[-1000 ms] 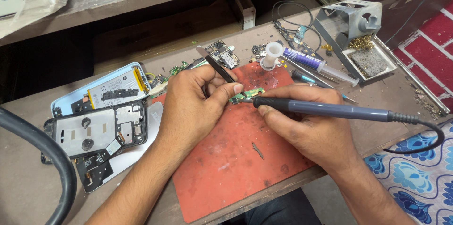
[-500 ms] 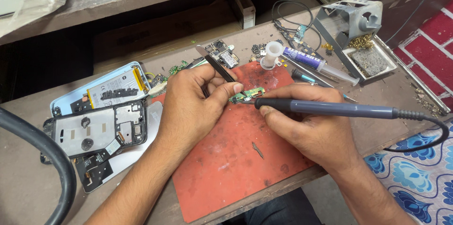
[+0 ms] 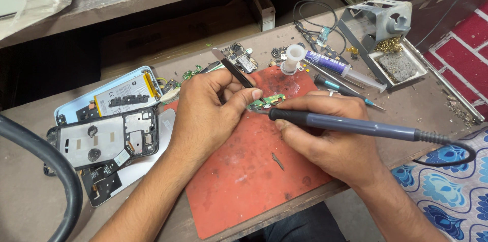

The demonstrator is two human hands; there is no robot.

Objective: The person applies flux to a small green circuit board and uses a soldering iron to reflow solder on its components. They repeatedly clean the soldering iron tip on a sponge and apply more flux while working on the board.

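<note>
My left hand [image 3: 208, 112] pinches black tweezers [image 3: 234, 68] whose tips press down on a small green circuit board [image 3: 268, 101] lying on a red work mat [image 3: 249, 176]. My right hand [image 3: 330, 143] grips a grey-blue soldering iron [image 3: 356, 125] like a pen. Its tip touches the left end of the green board, right beside my left thumb. The iron's black cable [image 3: 447, 153] loops off to the right.
An opened phone with its frame and battery [image 3: 107, 130] lies at the left. Behind the mat are a small mainboard [image 3: 243, 60], a syringe of flux [image 3: 338, 67], a white spool [image 3: 293, 56], a screwdriver [image 3: 345, 92] and a soldering stand with sponge [image 3: 394, 51]. A thick black hose [image 3: 46, 171] curves at the left edge.
Both hands stay over the green board. The iron's tip has shifted very slightly along the board; nothing else has moved.
</note>
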